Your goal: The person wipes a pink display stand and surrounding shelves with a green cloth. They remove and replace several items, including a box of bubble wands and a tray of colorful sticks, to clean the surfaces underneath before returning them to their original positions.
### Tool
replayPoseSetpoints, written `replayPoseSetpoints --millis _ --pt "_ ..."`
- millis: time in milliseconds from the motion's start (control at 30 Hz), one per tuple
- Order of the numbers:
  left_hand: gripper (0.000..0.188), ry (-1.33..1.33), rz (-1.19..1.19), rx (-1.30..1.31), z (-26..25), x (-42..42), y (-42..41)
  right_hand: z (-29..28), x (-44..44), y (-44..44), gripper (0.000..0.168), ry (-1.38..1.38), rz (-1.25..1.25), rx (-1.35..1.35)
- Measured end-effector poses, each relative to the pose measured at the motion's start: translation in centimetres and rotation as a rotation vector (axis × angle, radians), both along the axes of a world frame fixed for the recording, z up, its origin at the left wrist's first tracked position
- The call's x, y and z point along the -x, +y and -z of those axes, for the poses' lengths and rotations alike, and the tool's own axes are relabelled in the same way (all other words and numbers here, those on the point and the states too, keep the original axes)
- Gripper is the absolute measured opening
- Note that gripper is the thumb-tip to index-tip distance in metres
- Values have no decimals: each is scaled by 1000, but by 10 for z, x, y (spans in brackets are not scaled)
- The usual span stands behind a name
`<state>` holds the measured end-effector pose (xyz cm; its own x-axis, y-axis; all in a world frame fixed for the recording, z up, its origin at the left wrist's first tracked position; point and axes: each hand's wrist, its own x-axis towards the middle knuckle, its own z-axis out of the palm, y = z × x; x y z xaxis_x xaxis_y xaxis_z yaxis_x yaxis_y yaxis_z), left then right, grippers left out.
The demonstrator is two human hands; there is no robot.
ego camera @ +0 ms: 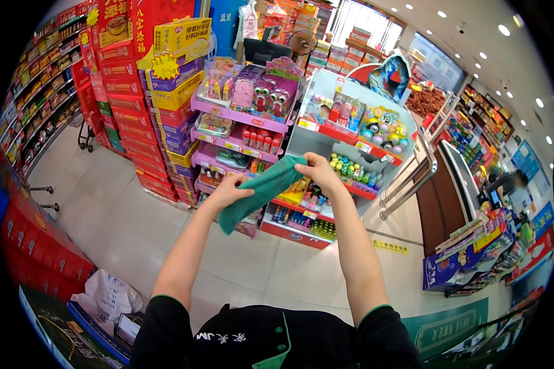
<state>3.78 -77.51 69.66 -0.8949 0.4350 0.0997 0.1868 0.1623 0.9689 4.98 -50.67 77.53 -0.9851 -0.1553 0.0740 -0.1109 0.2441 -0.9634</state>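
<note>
A folded green cloth (pixel 270 187) is stretched at a slant between my two hands, out in front of my chest. My left hand (pixel 233 191) pinches it near the lower left part, thumb on top. At the upper right corner my right hand (pixel 317 169) grips the edge between thumb and fingers. Behind the cloth stand a pink tiered display rack (pixel 240 121) with small packaged goods and a white display stand (pixel 300 133) with red shelf edges, holding toys and bottles. The cloth and my hands hide parts of their lower shelves.
Tall stacks of red cartons (pixel 128 110) rise on the left beside the pink rack. A metal rail (pixel 413 184) and a brown checkout counter (pixel 443 203) stand on the right, with a person (pixel 505 184) behind. A white plastic bag (pixel 108 293) lies at lower left.
</note>
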Motion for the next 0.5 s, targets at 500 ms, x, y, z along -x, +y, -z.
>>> replayPoseSetpoints --millis 500 --pt "50 14 434 -83 -4 6 71 -69 -33 6 20 -34 -364 -483"
